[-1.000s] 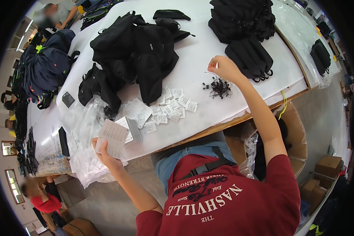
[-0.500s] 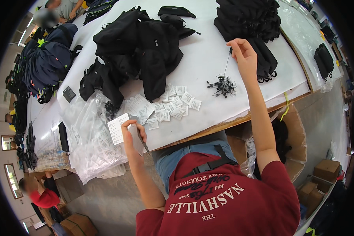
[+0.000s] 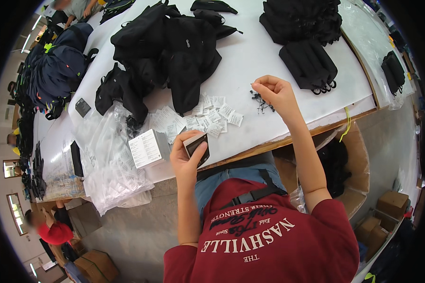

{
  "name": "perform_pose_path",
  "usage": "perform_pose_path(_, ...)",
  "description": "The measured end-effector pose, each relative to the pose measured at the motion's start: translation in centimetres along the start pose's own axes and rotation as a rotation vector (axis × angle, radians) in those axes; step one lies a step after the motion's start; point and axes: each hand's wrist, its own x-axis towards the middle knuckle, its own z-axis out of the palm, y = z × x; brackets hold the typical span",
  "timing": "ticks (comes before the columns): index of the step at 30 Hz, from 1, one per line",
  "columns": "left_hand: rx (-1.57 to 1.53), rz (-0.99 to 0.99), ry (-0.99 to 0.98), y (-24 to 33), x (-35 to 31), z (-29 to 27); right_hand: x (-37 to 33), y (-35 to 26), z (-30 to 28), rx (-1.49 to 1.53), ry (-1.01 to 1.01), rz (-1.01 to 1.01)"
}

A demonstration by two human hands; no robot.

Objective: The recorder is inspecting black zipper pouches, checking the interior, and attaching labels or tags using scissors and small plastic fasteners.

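My left hand (image 3: 186, 153) is closed around a dark hang tag (image 3: 198, 148), its thumb pressed on the face, just above the table's front edge. Beside it stands a neat white stack of printed cards (image 3: 145, 150). My right hand (image 3: 275, 95) is raised over the table with thumb and fingertips pinched together. A tiny dark end shows at the pinch, of a thin black string (image 3: 251, 84); most of it cannot be made out. Below and partly behind the hand lies a small tangle of black strings (image 3: 263, 104). Small white printed labels (image 3: 214, 115) lie scattered between my hands.
Black bags (image 3: 174, 42) are heaped on the white table (image 3: 241, 61). More black folded goods (image 3: 309, 63) stack at the right. A clear plastic bag (image 3: 104, 160) of labels hangs over the front edge. An open carton (image 3: 356, 160) stands below, right. Other people work at far left.
My right hand has come down and left from its raised spot, still pinched. My left hand has left the white stack and moved right, with the dark tag now face up in it.
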Motion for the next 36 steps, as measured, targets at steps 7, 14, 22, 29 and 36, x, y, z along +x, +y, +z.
perform_pose_path(7,0.114,0.032,0.017,-0.8,-0.3,1.5,-4.1,0.5,3.5,-0.152,-0.246,-0.008)
perform_pose_path(14,0.224,0.039,0.124,-1.6,-0.8,2.4,-6.2,0.6,6.2,-0.255,-0.169,-0.15)
perform_pose_path(22,0.284,0.068,0.142,-1.3,-1.1,2.8,-6.6,1.4,6.7,-0.443,-0.079,-0.452)
perform_pose_path(29,0.398,0.334,-0.021,-1.5,-1.1,0.7,-6.7,1.1,5.8,-0.032,-0.283,-0.083)
perform_pose_path(36,0.057,-0.194,-0.304,-1.6,-1.0,0.2,-6.7,1.4,5.5,-0.068,-0.413,-0.091)
